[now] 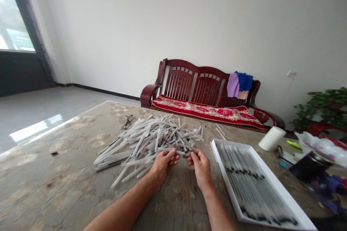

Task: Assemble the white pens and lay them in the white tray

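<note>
My left hand [163, 166] pinches a thin translucent white tube [180, 152] between thumb and fingers. The tube lies roughly level and points toward my right hand [199, 164]. That hand is closed in a pinch close to the tube's right end; a small dark bit shows at its fingertips, too blurred to name. Just beyond both hands spreads a loose pile of similar white tubes [146, 140], some with dark parts among them. To the right, a white shallow box [229, 184] holds rows of clear tubes with black ends [251, 180].
Glasses [127, 122] lie behind the pile on the patterned tabletop [73, 180]. At right stand a white roll [271, 139], a dark cylindrical container [311, 166] and plastic bags [325, 148]. Beyond the table is a red wooden bench [199, 83].
</note>
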A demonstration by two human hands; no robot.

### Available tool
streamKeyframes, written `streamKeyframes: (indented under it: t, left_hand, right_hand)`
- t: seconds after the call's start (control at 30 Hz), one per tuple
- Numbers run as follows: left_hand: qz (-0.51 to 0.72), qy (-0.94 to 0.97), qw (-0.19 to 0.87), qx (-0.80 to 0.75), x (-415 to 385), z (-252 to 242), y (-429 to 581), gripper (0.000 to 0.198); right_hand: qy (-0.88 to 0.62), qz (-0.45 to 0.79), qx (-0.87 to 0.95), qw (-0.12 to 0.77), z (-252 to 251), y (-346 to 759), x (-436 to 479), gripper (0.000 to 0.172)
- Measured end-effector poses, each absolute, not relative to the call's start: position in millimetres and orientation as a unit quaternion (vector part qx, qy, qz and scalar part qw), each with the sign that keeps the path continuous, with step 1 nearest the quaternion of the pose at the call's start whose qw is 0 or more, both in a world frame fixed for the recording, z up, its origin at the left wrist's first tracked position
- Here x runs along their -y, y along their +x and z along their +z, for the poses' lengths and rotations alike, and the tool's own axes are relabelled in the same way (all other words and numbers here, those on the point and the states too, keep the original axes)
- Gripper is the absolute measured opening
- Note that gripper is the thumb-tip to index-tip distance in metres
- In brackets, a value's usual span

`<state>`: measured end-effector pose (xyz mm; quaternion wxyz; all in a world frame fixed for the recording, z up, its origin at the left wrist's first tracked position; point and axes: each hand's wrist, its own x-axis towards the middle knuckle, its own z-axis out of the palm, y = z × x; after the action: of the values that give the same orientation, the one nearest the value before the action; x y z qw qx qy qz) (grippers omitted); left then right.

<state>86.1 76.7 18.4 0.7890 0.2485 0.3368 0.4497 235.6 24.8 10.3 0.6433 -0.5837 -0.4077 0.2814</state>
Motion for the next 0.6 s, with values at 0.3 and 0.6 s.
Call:
streamKeyframes:
  t: [0.3,0.6]
  left_hand:
    - [0.454,0.242,0.793,-0.326,-78.4,17.6,85.9,0.005]
    - [0.451,0.242,0.793,-0.329,-78.3,16.8,85.6,0.005]
  right_hand:
    - [-0.564,0.312,0.356,0.676,12.3,222.6,-25.7,0.031]
    - [-0.570,0.305,0.347,0.679,9.7,220.1,-29.4,0.034]
